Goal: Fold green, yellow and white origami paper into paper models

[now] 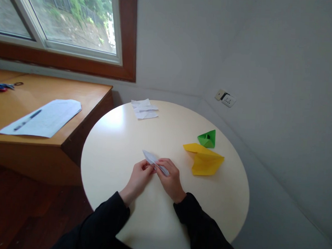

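Both of my hands hold a small folded white paper [150, 156] above the middle of the round table. Its pointed end sticks out toward the far left, and part of it shows beneath my right fingers. My left hand [140, 175] pinches the near edge with thumb and fingers. My right hand [169, 176] grips the paper from the right, thumb close to the left fingertips. The lower folds are hidden behind my fingers. To the right lie a yellow folded paper plane [207, 162] and, just beyond it, a green folded paper boat [208, 138].
White paper sheets [144, 109] lie at the far edge of the round cream table [111, 147]. On the wooden desk [92, 94] at left are a paper stack [55, 113], a pen [27, 120] and scissors [3, 87]. A wall with a socket [228, 100] borders the right.
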A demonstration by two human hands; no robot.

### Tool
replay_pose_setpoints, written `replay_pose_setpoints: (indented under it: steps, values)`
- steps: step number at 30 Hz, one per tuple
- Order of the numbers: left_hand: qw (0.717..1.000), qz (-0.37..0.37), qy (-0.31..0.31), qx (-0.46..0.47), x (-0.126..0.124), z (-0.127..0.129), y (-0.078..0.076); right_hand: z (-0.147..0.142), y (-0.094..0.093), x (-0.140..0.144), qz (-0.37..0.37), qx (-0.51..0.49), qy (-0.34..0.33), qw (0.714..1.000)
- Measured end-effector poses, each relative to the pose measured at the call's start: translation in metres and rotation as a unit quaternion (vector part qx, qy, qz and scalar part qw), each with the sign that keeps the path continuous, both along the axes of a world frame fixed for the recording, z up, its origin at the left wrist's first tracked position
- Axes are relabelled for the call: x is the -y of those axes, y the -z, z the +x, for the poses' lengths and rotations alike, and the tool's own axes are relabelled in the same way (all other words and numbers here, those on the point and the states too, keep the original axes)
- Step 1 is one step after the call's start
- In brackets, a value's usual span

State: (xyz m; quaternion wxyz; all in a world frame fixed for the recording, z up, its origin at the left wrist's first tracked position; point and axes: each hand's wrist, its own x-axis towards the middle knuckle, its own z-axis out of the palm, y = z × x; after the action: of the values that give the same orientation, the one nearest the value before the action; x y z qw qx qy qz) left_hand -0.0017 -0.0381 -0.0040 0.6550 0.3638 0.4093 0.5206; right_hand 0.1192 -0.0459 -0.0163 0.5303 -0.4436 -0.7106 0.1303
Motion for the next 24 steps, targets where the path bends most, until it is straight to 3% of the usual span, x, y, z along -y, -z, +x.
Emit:
replay_pose_setpoints:
  steps: [5, 14, 24]
  values:
    - [0.999, -0.031, -0.013, 0.033, 0.0002, 0.0027, -0.0047, 0.004, 0.0027, 0.0021, 0.024, 0.031, -0.004, 0.999]
    - [0.995, -0.024, -0.007, 0.099, -0.0014, -0.0016, -0.0023, 0.0061, 0.0092, 0.0014, 0.088, 0.171, -0.008, 0.981]
    - [0.999, 0.014, 0.014, 0.048, 0.0005, -0.0046, -0.0025, 0.008, 0.007, 0.0017, 0.03, 0.167, -0.034, 0.985]
